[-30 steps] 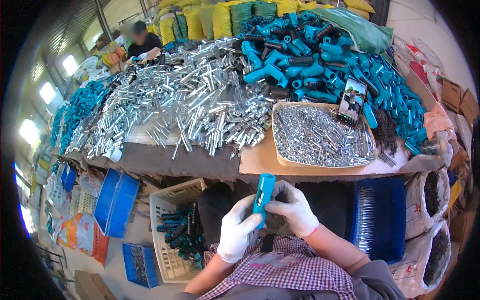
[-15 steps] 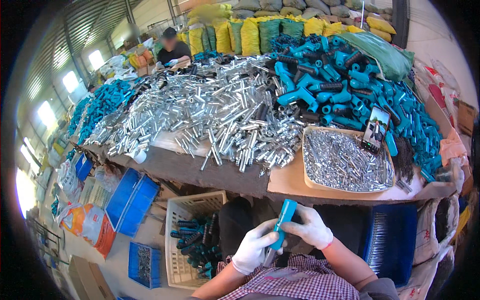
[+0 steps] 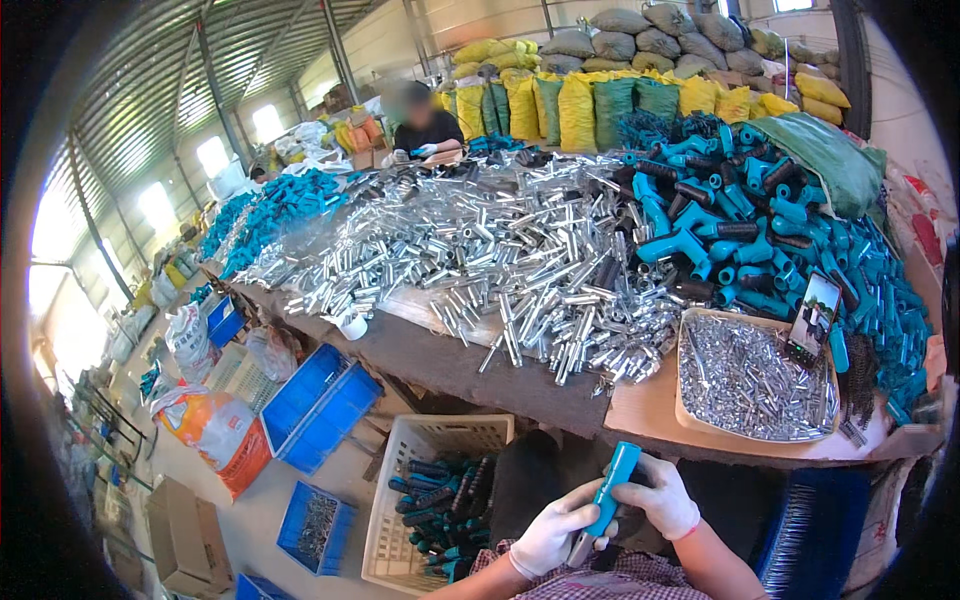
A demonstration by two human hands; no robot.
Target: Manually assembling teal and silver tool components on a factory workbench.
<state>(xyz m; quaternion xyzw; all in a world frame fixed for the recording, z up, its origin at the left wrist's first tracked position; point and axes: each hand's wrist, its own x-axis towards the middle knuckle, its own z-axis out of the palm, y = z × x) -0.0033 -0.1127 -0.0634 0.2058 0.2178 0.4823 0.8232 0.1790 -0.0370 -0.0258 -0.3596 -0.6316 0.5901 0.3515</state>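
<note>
My left hand point(image 3: 553, 532), in a white glove, is closed round the lower part of a teal plastic handle point(image 3: 616, 478). A grey metal piece point(image 3: 582, 550) sticks out of the handle's bottom end. From the other side, my gloved right hand point(image 3: 662, 498) grips the same handle with thumb and fingers. The handle is held tilted in front of my lap, below the table edge. Beyond the hands a shallow tray point(image 3: 683, 400) of small metal parts rests on the table, with a phone point(image 3: 815, 318) propped at its right side.
Heaped on the table are silver metal tubes point(image 3: 500, 240) and teal-and-black handles point(image 3: 740, 235). A cream crate point(image 3: 378, 520) of handles stands left of my legs, a blue bin point(image 3: 835, 520) of thin metal pieces to the right. Another person point(image 3: 428, 128) sits across the table.
The view has swung left and up, so table and hands appear farther right and lower. Both hands still hold the teal handle in much the same way.
</note>
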